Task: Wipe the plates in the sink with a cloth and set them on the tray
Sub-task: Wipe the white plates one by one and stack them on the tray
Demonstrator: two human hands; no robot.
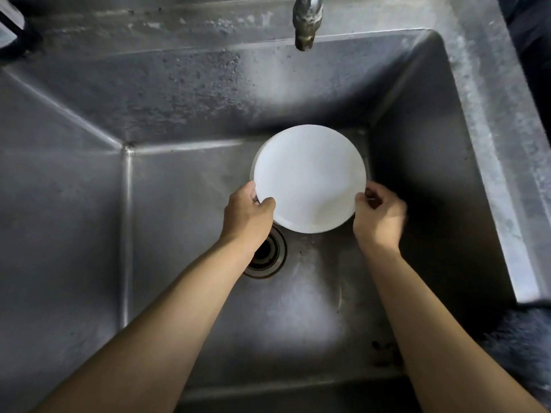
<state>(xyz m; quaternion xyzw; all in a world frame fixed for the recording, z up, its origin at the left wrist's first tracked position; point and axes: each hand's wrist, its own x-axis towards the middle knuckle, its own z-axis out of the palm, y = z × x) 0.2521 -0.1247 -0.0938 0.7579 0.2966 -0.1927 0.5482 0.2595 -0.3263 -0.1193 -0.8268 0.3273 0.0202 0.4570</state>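
A round white plate (310,177) is in the deep steel sink (179,114), near its back wall. My left hand (247,213) grips the plate's lower left rim, thumb on top. My right hand (378,216) pinches the lower right rim with curled fingers. A second rim shows just under the plate's left edge, so it may lie on another plate. No cloth and no tray are in view.
The drain (268,254) sits in the sink floor just under my left wrist. The tap spout (305,25) hangs over the back of the sink, with no water running. A dark fuzzy thing (521,338) lies at the right rim.
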